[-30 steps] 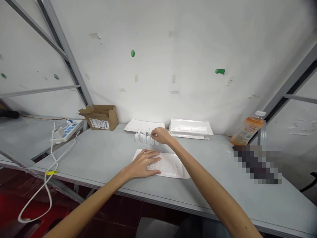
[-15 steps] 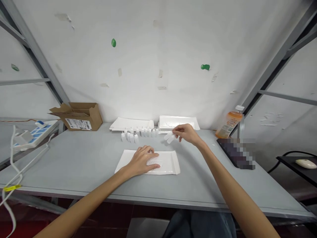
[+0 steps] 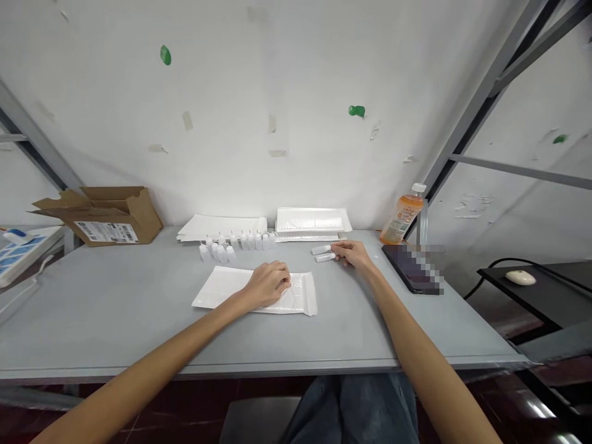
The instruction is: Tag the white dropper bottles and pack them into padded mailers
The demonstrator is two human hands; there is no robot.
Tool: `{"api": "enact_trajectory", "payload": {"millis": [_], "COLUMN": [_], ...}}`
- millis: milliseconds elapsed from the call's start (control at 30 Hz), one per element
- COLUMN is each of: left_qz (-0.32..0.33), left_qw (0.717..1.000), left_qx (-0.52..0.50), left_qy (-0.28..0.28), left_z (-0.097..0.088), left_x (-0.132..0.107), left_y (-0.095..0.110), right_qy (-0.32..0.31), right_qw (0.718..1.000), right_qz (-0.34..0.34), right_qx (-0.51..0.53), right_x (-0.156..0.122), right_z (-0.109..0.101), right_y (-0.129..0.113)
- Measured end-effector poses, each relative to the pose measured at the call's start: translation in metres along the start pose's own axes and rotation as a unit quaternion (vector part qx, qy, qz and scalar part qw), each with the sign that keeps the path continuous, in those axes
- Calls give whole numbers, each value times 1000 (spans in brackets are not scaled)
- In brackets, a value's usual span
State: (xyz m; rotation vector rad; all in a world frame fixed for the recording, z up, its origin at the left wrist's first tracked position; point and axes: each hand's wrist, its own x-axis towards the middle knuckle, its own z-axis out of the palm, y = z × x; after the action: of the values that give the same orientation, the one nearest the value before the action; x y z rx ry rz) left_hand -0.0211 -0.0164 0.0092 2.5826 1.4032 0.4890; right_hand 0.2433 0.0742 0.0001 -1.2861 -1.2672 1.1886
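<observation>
A white padded envelope (image 3: 300,296) lies flat in front of me, its flap end to the right. My left hand (image 3: 268,285) rests on it with the fingers curled together, pinching at its top face. To the right, my right hand (image 3: 351,253) is closed at the ends of two small white bottles (image 3: 321,250), which lie side by side low over the tabletop. Whether both are gripped or one only touched is hard to make out. Several more small white dropper bottles (image 3: 226,246) stand in a group behind the envelope.
Two stacks of white envelopes, a left one (image 3: 217,227) and a right one (image 3: 314,223), lie against the wall. An open cardboard box (image 3: 106,216) stands at the left. An orange drink bottle (image 3: 402,216) and a dark phone (image 3: 409,268) are at the right.
My left fingers, spread over the envelope before, have curled into a pinch. My right hand has lowered the two bottles toward the tabletop. The camera view has turned to the right.
</observation>
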Motion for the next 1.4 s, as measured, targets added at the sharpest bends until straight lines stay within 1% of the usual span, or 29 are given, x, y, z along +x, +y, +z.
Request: {"api": "enact_trajectory", "payload": {"millis": [100, 200, 300, 367, 433, 567, 667, 733, 767, 800, 867, 933, 967, 1000, 1033, 1100, 1133, 1167, 1200, 1267, 1300, 1333, 1400], "left_qz": [-1, 9, 10, 6, 3, 13, 21, 6, -7, -19, -35, -40, -40, -39, -38, -34, -32, -30, -27, -22, -20, -20, -20], "left_qw": [1000, 998, 995, 993, 991, 990, 990, 989, 989, 988, 985, 983, 982, 982, 982, 982, 983, 983, 983, 983, 982, 982, 981], "left_qx": [-6, -33, -69, -94, -116, -141, -139, -140, -142, -143, -146, -145, -143, -141, -138, -129, -125, -121, -117, -111, -110, -109, -107], "left_qy": [-10, -45, -76, -77, -65, -15, 18, 36, 46, 57, 83, 107, 116, 122, 126, 130, 133, 137, 140, 147, 151, 154, 162], "left_z": [-3, -9, -9, -7, -2, 6, 11, 14, 15, 15, 17, 17, 17, 17, 17, 17, 17, 17, 17, 17, 17, 17, 16], "left_x": [0, 3, 8, 9, 7, -1, 1, 6, 9, 11, 13, 12, 10, 8, 7, 5, 5, 5, 5, 6, 6, 5, 5], "left_y": [1, -1, -3, -4, -4, -3, -3, -3, -3, -2, -2, -2, -3, -3, -3, -4, -4, -4, -4, -4, -4, -3, -3], "right_qy": [7, 14, 37, 51, 57, 66, 89, 95, 84, 60, -26, -121, -145, -132, -93, 3, 25, 25, 3, -69, -105, -128, -156], "right_qw": [999, 989, 962, 942, 934, 937, 931, 930, 936, 946, 966, 966, 967, 972, 980, 989, 992, 993, 995, 993, 990, 986, 979], "right_qz": [-14, -56, -146, -187, -193, -192, -217, -233, -236, -231, -191, -152, -135, -124, -120, -121, -113, -104, -95, -90, -93, -101, -105], "right_qx": [-44, -133, -228, -273, -296, -283, -279, -267, -249, -221, -173, -169, -163, -150, -131, -83, -60, -42, -30, -23, -28, -36, -73], "right_x": [-3, -2, 2, 5, 6, 7, 5, -1, -4, -8, -17, -23, -24, -24, -23, -20, -19, -19, -20, -27, -31, -35, -43], "right_z": [-4, -10, -15, -17, -17, -17, -17, -14, -12, -10, -6, -6, -8, -12, -18, -30, -34, -37, -38, -32, -26, -19, -4], "right_y": [1, 4, 8, 11, 13, 15, 9, 1, -4, -10, -21, -29, -31, -32, -33, -32, -32, -33, -35, -39, -42, -44, -46]}}
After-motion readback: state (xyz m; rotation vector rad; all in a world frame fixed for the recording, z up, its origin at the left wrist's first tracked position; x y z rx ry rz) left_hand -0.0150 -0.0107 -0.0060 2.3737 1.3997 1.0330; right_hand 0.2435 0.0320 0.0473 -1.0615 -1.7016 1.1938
